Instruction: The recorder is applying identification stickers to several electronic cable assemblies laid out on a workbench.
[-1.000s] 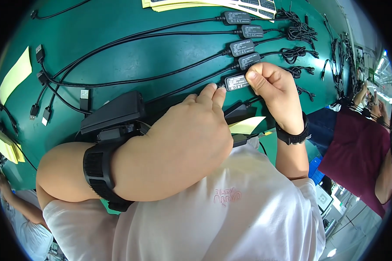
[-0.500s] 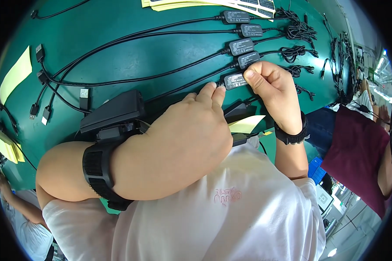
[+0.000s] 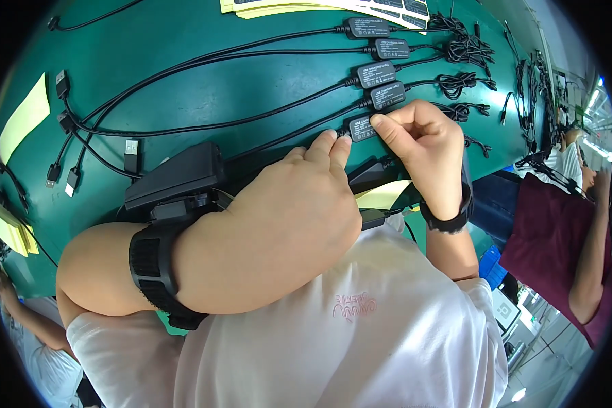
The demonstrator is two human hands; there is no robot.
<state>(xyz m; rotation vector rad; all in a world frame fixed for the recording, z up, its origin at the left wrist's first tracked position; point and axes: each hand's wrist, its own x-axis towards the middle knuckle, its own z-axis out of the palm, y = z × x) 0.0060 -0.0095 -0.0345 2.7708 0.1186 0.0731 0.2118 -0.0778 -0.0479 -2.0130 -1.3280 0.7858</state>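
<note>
A small black cable box with a printed label (image 3: 362, 130) lies between the person's two hands, on the right half of the green table (image 3: 204, 95), in from its right edge. The left hand (image 3: 313, 182) is palm down, fingers bent and close together, two fingertips at the box's left end; its thumb is hidden, so whether it grips or only presses, one cannot tell. The right hand (image 3: 420, 139) is closed in a pinch, thumb over the box's right end against a curled forefinger.

If the left fingertips eased off, the box might twist under the thumb. A sideways drag could skew or crease the label (should it be a sticker whose glue has yet to set), and a tug on the thin lead could pull the whole piece askew.

Four labelled boxes (image 3: 376, 74) lie in a staggered column toward the table's far side, the lowest just beyond the right fingers, so a knuckle could nudge it. Coiled leads (image 3: 469, 51) crowd the right edge. A black wedge-shaped unit (image 3: 177, 178) by the left forearm covers part of the cables, whose plugs (image 3: 62, 85) spread toward the left edge. Label sheets (image 3: 319, 8) sit at the far side; a yellow slip (image 3: 384, 196) lies near the near edge, partly behind the left hand.
</note>
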